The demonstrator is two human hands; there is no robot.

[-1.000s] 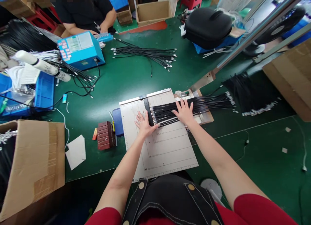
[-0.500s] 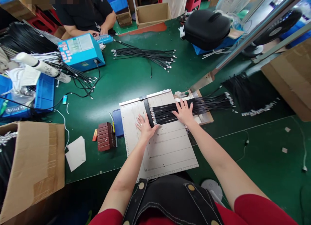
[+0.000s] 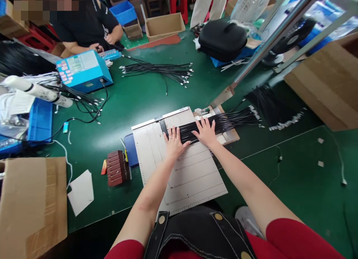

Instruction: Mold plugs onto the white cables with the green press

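A flat row of black cables (image 3: 223,123) lies across a white ruled board (image 3: 192,173) on the green table (image 3: 140,95). Their left ends meet a black stop bar (image 3: 163,125) on the board. My left hand (image 3: 175,142) lies flat with spread fingers on the cables' left ends, beside the bar. My right hand (image 3: 206,133) rests flat and open on the middle of the same row. Neither hand grips anything.
A dark red block (image 3: 116,168) and a white card (image 3: 81,192) lie left of the board. An open cardboard box (image 3: 30,203) stands at the near left. Across the table a person sits behind a blue machine (image 3: 82,70), with loose cables (image 3: 159,69), a black case (image 3: 222,38) and another cable pile (image 3: 272,108).
My left hand has slid right, from the bare board onto the cables' left ends next to the stop bar. The right hand stays on the cables. The view has tilted.
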